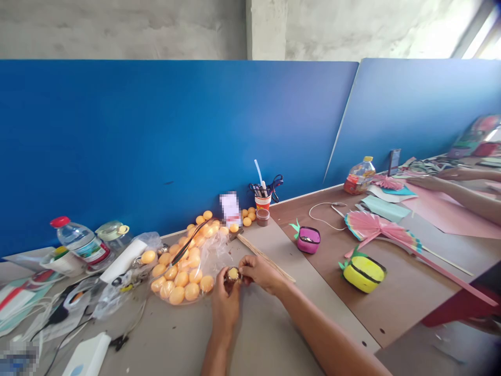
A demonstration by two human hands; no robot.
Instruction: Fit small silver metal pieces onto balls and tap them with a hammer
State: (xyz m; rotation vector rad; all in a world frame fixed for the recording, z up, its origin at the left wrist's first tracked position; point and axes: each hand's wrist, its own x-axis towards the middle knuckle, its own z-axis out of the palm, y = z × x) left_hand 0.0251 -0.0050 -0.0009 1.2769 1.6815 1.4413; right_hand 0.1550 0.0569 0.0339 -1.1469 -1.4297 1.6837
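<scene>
Near the middle of the table, my left hand [226, 302] has its fingers closed round a small round brown object with a pale yellow patch [234, 274]. The fingertips of my right hand [258, 272] are pinched at the object's right side. What kind of thing it is, I cannot make out. Just left of my hands lies a clear plastic bag [213, 250] full of orange ping-pong balls [181, 278]. Behind my right hand is a bundle of thin tan sticks [266, 256], slanting across the table.
A paper cup of pens [262, 201] and a small brown-filled jar [262, 217] stand by the blue partition [176, 130]. Purple [308, 239] and yellow [365, 272] pouches and a pink paper fan [379, 230] lie right. Bottles [84, 245] and cables clutter the left; another person's arms [465, 193] reach in.
</scene>
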